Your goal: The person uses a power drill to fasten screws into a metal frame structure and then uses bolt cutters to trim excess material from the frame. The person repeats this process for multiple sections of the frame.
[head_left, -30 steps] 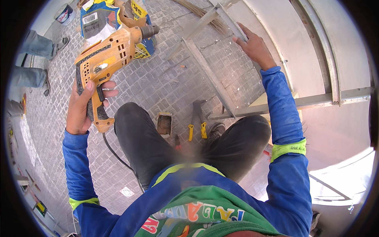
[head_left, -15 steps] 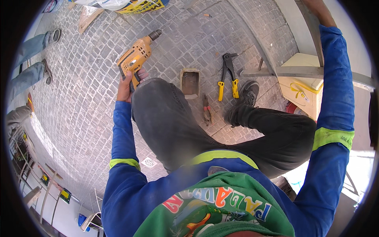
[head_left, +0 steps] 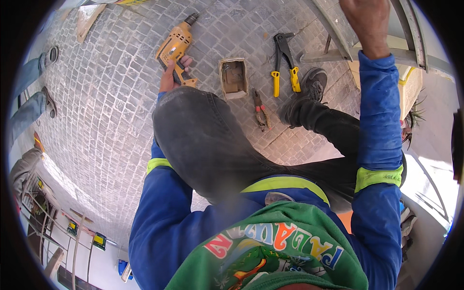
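My left hand (head_left: 170, 77) grips a yellow power drill (head_left: 175, 44) by its handle, beside my bent left knee; the chuck points up and away to the right. My right hand (head_left: 368, 24) is raised at the top right, close to a grey metal frame (head_left: 411, 36). Its fingers run out at the picture's edge, so their grip is hidden. On the paving between my legs stands a small open box (head_left: 237, 95) with small pieces inside. Right of it lie a hand riveter (head_left: 284, 55) with yellow grips and red-handled pliers (head_left: 260, 108).
A grey metal bar (head_left: 333, 55) of the frame crosses near my right shoe (head_left: 314, 82). A cream-coloured box (head_left: 411, 96) stands behind my right forearm. At the far left are another person's legs (head_left: 29, 72) in jeans. Cobbled paving (head_left: 106, 121) covers the ground.
My right hand has come inward and down from the top right corner. The drill, still in my left hand, appears slightly higher and further right; the view has shifted.
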`<action>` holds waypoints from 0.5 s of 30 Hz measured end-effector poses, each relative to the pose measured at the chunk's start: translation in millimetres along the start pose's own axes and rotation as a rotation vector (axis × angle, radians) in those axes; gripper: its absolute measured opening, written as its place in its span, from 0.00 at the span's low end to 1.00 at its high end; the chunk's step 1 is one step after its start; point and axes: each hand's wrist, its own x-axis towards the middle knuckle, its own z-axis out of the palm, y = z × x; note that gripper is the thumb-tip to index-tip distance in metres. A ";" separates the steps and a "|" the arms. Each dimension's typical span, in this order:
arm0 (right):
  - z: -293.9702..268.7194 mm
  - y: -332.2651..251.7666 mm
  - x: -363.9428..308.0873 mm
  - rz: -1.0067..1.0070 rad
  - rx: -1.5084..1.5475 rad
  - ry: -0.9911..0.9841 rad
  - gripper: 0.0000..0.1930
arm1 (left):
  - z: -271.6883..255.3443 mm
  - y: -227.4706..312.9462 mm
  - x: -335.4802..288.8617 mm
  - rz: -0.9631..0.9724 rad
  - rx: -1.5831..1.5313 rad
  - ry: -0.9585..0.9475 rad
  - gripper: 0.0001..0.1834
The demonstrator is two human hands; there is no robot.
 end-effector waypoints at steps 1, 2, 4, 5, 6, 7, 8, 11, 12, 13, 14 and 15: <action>18.5 -9.4 -38.7 0.171 0.173 -0.147 0.25 | -3.2 -1.1 1.8 -0.004 -0.029 -0.004 0.31; 45.0 -15.0 -69.4 0.223 0.127 -0.245 0.22 | -6.1 -2.0 3.4 -0.006 -0.059 -0.009 0.31; 86.2 -22.5 -129.9 0.378 0.134 -0.364 0.16 | -11.2 -2.5 4.9 -0.022 -0.055 -0.049 0.31; 102.4 -27.1 -156.9 0.534 0.169 -0.415 0.13 | -13.5 -2.1 5.6 -0.022 -0.042 -0.045 0.31; 113.2 -33.6 -183.2 0.529 0.237 -0.460 0.13 | -15.8 -1.7 6.3 -0.020 -0.030 -0.074 0.31; 120.1 -41.2 -206.6 0.637 0.261 -0.577 0.13 | -17.9 -1.7 7.8 -0.019 -0.006 -0.085 0.31; 127.7 -50.9 -225.2 0.483 0.290 -0.563 0.13 | -20.0 -1.6 9.5 -0.005 0.020 -0.112 0.31; 146.6 -78.8 -262.0 0.505 0.277 -0.656 0.13 | -27.5 -1.6 12.3 0.024 0.216 0.016 0.34; 150.9 -83.7 -269.2 0.553 0.267 -0.679 0.13 | -29.2 0.5 12.6 0.035 0.317 0.083 0.35; 154.8 -85.0 -274.6 0.587 0.258 -0.635 0.13 | -30.0 4.5 12.1 0.044 0.418 0.149 0.36; 158.3 -82.9 -278.6 0.604 0.249 -0.584 0.12 | -28.9 10.5 10.6 0.041 0.514 0.204 0.36; 159.9 -77.9 -282.5 0.673 0.229 -0.600 0.12 | -26.0 21.3 7.8 -0.011 0.681 0.264 0.37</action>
